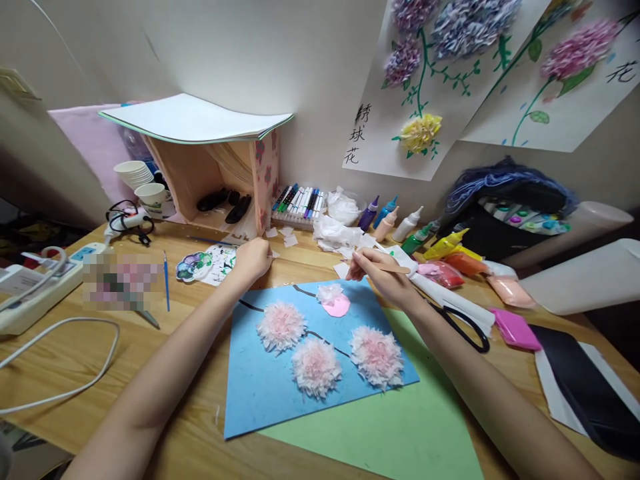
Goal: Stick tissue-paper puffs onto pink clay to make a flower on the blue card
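Note:
My left hand [254, 259] is closed low over the wooden table at the blue sheet's far edge, beside small white paper squares [291, 240]. Its fingertips are hidden, so what it pinches does not show. Between the fingers of my right hand [377, 270] is a thin wooden stick [395, 269], above the sheet's far right corner. The blue sheet [260, 407] carries several fluffy pale pink tissue-paper flowers [317, 368] and dark branch lines. Near its top, a pink clay disc [337, 306] is partly covered by white tissue tufts [329, 293].
Crumpled white tissue [336, 235], paint bottles [369, 213] and a marker tray [300, 203] line the back. Black-handled scissors [465, 330] lie right, beside a pink clay pack [516, 329]. Green paper [380, 433] lies under the blue sheet. A power strip [55, 287] and cable are left.

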Tool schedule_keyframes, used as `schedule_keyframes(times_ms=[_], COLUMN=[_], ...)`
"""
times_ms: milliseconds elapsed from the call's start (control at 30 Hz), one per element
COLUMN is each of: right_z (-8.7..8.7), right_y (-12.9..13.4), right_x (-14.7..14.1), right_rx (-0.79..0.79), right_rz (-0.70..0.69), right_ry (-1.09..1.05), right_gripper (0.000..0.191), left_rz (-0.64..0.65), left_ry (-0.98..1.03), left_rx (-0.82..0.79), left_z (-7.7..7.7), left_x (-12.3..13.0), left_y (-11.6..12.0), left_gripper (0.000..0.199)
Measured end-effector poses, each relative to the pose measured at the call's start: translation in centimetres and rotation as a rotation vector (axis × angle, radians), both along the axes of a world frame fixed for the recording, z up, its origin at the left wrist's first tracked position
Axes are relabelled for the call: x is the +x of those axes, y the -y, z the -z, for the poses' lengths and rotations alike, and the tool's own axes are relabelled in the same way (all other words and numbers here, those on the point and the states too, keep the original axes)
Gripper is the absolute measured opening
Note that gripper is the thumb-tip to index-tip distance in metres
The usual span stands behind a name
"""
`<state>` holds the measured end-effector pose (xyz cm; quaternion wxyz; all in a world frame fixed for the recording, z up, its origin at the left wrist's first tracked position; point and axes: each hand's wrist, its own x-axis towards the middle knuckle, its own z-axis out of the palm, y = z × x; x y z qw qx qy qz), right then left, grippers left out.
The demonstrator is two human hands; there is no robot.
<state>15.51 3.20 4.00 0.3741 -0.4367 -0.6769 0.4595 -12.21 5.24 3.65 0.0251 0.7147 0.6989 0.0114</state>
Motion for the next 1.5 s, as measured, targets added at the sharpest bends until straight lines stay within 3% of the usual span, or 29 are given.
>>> schedule_keyframes(times_ms=[133,267,400,533,733,967,1200,1500], right_z=[-0.8,-1.2,-1.0,-0.9,-0.6,-0.1,0.2,-1.3], right_y=[0.4,1.2,2.0,2.1,2.0,1.9,1.6,2.6], right_x=[0.1,0.0,-0.5,-0.9,-0.8,-1.1,-0.7,-0.9], right_rx=[-0.030,-0.106,-0.145,-0.160,-0.087,0.005,0.053,0.088], right_rz=[-0.082,-0.310,-0.435,-0.500,-0.498,-0.440,-0.405,-0.380], right_ry=[0.027,0.169,0.246,0.272,0.356,0.375,0.386,0.367], right_gripper=[0.038,0.043,0.043,0.041,0.043,0.038,0.039,0.042], left_rz=[0.019,0.161,0.416,0.467,0.504,0.529,0.487,0.455], left_ry=[0.078,0.436,0.787,0.786,0.776,0.772,0.745,0.602], left_rx=[-0.031,-0.138,-0.478,-0.646,-0.747,-0.705,-0.501,-0.265], left_z=[0.0,-1.5,-3.4,-4.0,-2.8,-1.5,-0.1,1.1], left_x=[-0.3,0.3,2.1,3.5,4.0,5.1,6.7,6.9], left_y=[-0.5,0.0,1.7,2.9,3.1,3.3,3.7,3.7], left_gripper=[0.023,0.021,0.021,0.020,0.017,0.019,0.021,0.022])
